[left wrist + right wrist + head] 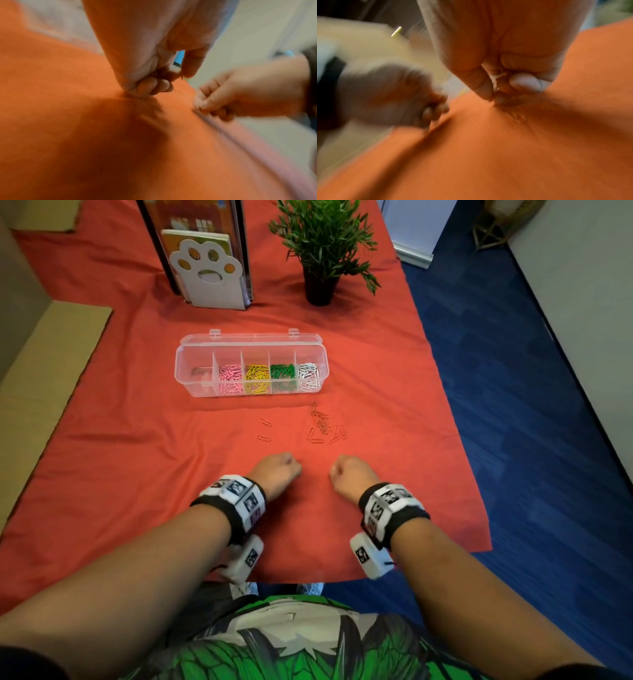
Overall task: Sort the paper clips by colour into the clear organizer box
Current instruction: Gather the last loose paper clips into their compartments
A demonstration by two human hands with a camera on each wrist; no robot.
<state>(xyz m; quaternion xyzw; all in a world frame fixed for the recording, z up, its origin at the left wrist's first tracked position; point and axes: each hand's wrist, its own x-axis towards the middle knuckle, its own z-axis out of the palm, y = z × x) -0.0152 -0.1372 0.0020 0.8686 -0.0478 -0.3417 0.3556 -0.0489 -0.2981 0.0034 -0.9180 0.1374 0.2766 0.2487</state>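
A: Resting on the red-orange tablecloth [137,412], both hands were curled into fists near the person, side by side with a small gap between them. The left hand [276,470] had its fingers [150,86] folded in against the palm, knuckles down on the cloth.

B: Was it holding anything?

A: I could not tell; the wrist view was blurred. The right hand [349,472] was folded the same way, thumb [524,81] tucked against the fingers, and something thin and pale showed inside the curl, too blurred to name.

B: And where was the clear plastic organizer box [251,363]?

A: Farther out, at the middle of the table, its lid tipped open at the far side. From left to right, its compartments held something pale I could not make out, then pink paper clips [230,378], yellow paper clips [257,377], green paper clips [283,375] and white paper clips [308,374].

B: Anything loose?

A: A scatter of red paper clips [322,424] lay on the cloth between the box and the hands, mostly to the right, with two apart to the left. A potted green plant [323,248] and a white paw-shaped bookend [209,277] stood at the far end.
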